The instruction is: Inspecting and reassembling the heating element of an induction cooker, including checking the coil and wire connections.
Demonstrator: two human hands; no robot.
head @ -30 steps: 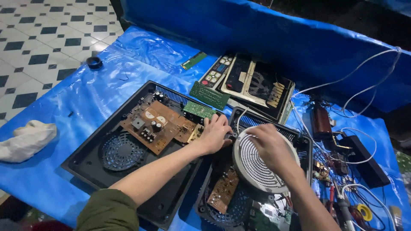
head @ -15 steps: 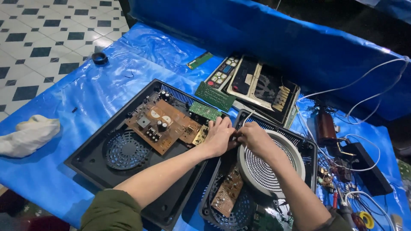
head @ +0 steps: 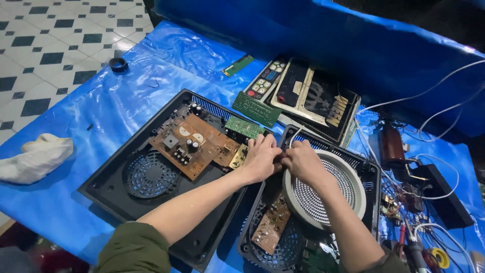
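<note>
Both hands meet at top-left rim of round white ribbed coil disc in black tray; left hand & right hand fingers curled, grip hidden, can't tell what's pinched

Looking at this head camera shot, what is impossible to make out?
- What the left hand and right hand pinch: hidden by the fingers.
- Lower casing: cut off by the bottom edge.
- Wire tangle: too small and cluttered to trace.
</note>
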